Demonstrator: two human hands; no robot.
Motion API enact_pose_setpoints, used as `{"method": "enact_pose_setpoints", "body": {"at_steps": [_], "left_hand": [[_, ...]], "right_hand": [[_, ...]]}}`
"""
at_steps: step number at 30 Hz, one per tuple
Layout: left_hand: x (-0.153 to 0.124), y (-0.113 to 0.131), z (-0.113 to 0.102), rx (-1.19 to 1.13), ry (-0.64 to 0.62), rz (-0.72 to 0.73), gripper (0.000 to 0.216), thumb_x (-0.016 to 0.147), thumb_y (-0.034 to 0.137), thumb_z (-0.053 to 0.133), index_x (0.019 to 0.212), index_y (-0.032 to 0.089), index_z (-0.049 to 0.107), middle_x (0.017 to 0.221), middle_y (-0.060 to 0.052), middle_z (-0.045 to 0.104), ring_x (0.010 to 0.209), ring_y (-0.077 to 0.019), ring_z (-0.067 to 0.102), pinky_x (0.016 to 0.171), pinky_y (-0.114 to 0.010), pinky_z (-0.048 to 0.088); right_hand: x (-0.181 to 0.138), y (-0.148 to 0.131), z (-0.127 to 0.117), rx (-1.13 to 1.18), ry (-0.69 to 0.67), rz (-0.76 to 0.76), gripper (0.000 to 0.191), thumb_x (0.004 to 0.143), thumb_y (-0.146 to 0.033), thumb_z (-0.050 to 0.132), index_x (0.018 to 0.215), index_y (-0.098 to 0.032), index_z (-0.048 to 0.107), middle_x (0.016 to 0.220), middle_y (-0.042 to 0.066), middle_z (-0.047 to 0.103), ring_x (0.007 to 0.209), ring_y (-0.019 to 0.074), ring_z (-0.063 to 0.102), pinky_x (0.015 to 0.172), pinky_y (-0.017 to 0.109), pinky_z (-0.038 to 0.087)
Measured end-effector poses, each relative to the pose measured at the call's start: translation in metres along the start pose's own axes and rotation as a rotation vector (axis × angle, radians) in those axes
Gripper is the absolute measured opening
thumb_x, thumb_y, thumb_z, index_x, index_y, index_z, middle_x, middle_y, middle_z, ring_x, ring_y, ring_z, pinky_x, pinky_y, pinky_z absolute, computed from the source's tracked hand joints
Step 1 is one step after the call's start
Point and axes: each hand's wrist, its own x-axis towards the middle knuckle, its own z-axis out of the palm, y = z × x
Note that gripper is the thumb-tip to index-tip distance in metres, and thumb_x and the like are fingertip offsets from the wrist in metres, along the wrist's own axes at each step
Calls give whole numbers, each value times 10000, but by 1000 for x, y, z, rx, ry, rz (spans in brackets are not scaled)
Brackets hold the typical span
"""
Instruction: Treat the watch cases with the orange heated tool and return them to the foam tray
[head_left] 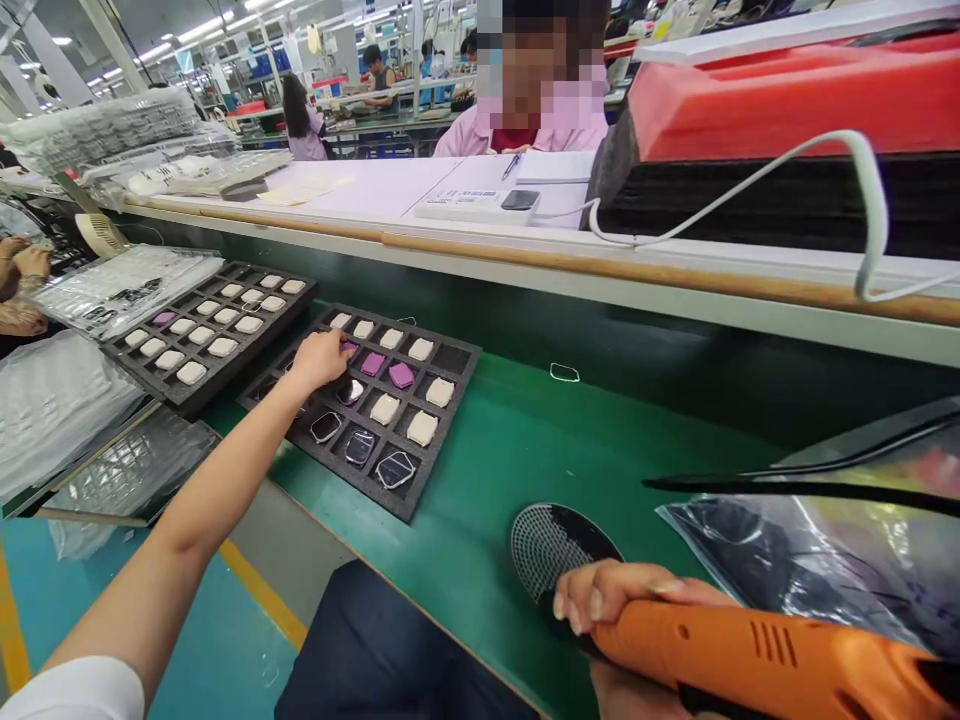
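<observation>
My left hand (pixel 321 360) reaches into a black foam tray (pixel 409 490), its fingers curled down on a purple piece (pixel 348 347) that they partly hide. Beside it in the same tray sit more purple pieces (pixel 373 364), several cream pads (pixel 385 408) and watch-like frames with dark faces (pixel 360 447). My right hand (pixel 622 595) is wrapped round the body of an orange power tool (pixel 720 640). At the tool's front end, by my fingers, is a round black disc (pixel 559 548) with a dotted grey face.
A second foam tray (pixel 259 345) of cream pads lies to the left, near plastic-wrapped sheets (pixel 127 285). A thin white loop (pixel 564 372) lies on the green bench (pixel 480 480). A clear plastic bag (pixel 810 560) is at right. Across the shelf (pixel 465 255) sits a co-worker (pixel 465 130).
</observation>
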Motion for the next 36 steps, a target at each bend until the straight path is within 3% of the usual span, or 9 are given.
{"method": "enact_pose_setpoints", "body": {"at_steps": [4,8,12,14,16,19,25,30,36], "left_hand": [[0,30,6,285,-10,81,402,998,423,672,1314,178,627,1307,-99,656,1140,-230,673,963,-443,601],[-42,49,4,502,-111,199,331,964,395,714,1189,154,679,1237,-84,685,1158,-236,660,1038,-497,558],[-131,31,3,556,-322,388,387,756,379,848,1133,377,758,1147,23,677,1208,-288,616,1256,-594,362],[-191,8,4,520,-560,449,252,818,464,771,1069,481,768,1120,29,717,1112,-303,667,1131,-555,514],[-248,-18,9,461,-816,563,263,937,389,619,1139,496,750,1097,-19,735,981,-283,716,897,-496,622],[-300,-50,20,466,-917,590,365,979,265,561,1273,424,707,1130,-67,739,935,-265,719,801,-466,622],[-311,-66,32,568,-808,706,429,977,283,605,1394,380,636,1281,-136,701,1157,-385,630,940,-636,514],[-330,-70,30,515,-863,718,475,940,217,661,1378,399,638,1253,-88,733,1096,-323,670,879,-560,574],[-332,-70,33,503,-867,844,307,935,201,702,1231,278,724,1251,-78,752,1076,-283,678,827,-481,550]], "right_hand": [[2,-9,7,-25,60,-15,443,777,-572,814,1101,-319,650,809,-10,651,667,189,614,522,375,569],[1,-21,5,-98,141,-69,462,778,-568,824,1106,-313,623,840,-20,611,703,179,611,547,378,581],[3,-23,-2,-207,193,-87,545,834,-652,731,1269,-390,533,867,-52,601,617,150,608,529,370,568],[4,-21,-3,-246,200,-69,498,878,-671,653,1257,-379,513,818,-71,554,533,115,542,484,324,518],[4,-19,-2,-271,208,-53,484,889,-692,613,1226,-364,500,806,-77,520,522,102,516,474,301,490],[2,-16,0,-297,225,-63,499,871,-709,629,1207,-365,492,818,-77,516,552,106,533,504,305,500],[-7,-15,-2,-295,260,-78,470,860,-682,668,1207,-393,535,830,-71,536,574,128,528,513,330,493],[-18,-21,-2,-320,258,-36,432,886,-690,627,1182,-377,593,807,-45,564,623,165,570,572,381,508],[-15,-23,-1,-417,257,-34,388,922,-653,603,1158,-347,626,799,-39,591,619,156,541,554,375,512]]}}
